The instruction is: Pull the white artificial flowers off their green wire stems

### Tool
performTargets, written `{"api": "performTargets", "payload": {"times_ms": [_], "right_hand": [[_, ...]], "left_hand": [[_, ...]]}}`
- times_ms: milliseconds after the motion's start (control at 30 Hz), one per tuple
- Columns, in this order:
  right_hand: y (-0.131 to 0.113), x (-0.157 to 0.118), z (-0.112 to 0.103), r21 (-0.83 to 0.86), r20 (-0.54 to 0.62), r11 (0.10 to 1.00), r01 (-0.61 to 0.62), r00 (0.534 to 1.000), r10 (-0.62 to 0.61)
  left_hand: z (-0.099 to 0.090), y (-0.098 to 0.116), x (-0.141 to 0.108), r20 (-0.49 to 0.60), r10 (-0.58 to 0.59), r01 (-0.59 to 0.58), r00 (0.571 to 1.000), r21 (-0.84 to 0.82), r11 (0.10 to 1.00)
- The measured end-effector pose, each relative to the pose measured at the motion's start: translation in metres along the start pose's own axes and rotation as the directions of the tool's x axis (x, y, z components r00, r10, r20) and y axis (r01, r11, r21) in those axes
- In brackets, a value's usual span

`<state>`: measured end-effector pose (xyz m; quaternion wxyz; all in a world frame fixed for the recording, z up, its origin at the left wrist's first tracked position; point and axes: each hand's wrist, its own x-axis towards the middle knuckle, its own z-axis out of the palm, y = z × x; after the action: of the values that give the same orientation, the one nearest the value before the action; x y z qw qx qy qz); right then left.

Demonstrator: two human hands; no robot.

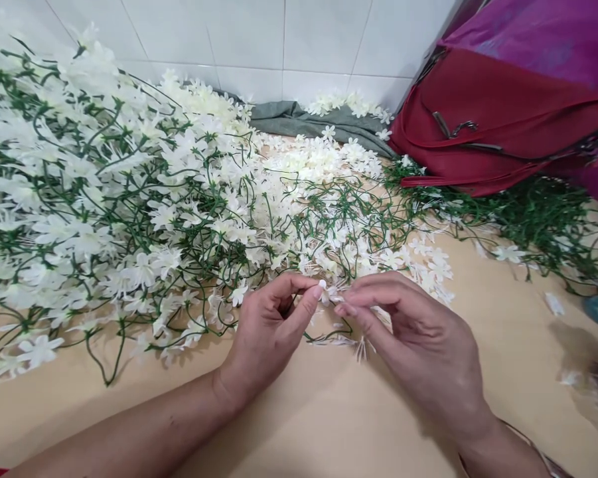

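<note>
Between my hands is a small white artificial flower (325, 293). My left hand (276, 325) pinches its petals between thumb and index finger. From the other side my right hand (418, 332) closes thumb and fingertips on a thin pale piece by the flower, perhaps its stamen; the fingertips hide most of it. Just below, white stamens (361, 348) and a green stem lie on the table (299, 425). Loose white petals (431, 265) are scattered beyond my right hand.
A large heap of white artificial flowers (144, 219) on green stems fills the left. Bare green stems (532, 212) lie at the right, under a red bag (502, 119). A grey-green cloth (299, 119) runs along the tiled wall (318, 33).
</note>
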<state>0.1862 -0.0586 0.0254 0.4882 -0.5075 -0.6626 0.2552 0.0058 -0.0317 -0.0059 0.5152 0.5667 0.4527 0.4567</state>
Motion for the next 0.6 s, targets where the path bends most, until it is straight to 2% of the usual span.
{"api": "performTargets", "payload": {"times_ms": [133, 267, 367, 467, 600], "right_hand": [[0.003, -0.003, 0.007, -0.095, -0.039, 0.993, 0.068, 0.997, -0.072], [0.001, 0.001, 0.010, -0.238, -0.032, 0.957, 0.164, 0.984, -0.177], [0.000, 0.002, 0.012, -0.284, -0.028, 0.931, 0.227, 0.969, -0.245], [0.003, -0.002, 0.014, -0.240, -0.048, 0.953, 0.187, 0.978, -0.204], [0.009, -0.005, 0.014, -0.062, -0.129, 0.998, 0.009, 0.991, -0.017]], "left_hand": [[0.000, 0.001, 0.000, 0.021, -0.013, 0.013, 1.000, -0.026, 1.000], [-0.001, 0.003, 0.001, 0.062, -0.010, 0.014, 0.998, -0.067, 0.998], [-0.002, 0.005, 0.001, 0.085, -0.010, 0.019, 0.996, -0.104, 0.994], [-0.003, 0.007, 0.002, 0.107, -0.013, 0.030, 0.994, -0.155, 0.987], [-0.003, 0.007, 0.003, 0.150, 0.021, 0.002, 0.988, -0.157, 0.988]]}}
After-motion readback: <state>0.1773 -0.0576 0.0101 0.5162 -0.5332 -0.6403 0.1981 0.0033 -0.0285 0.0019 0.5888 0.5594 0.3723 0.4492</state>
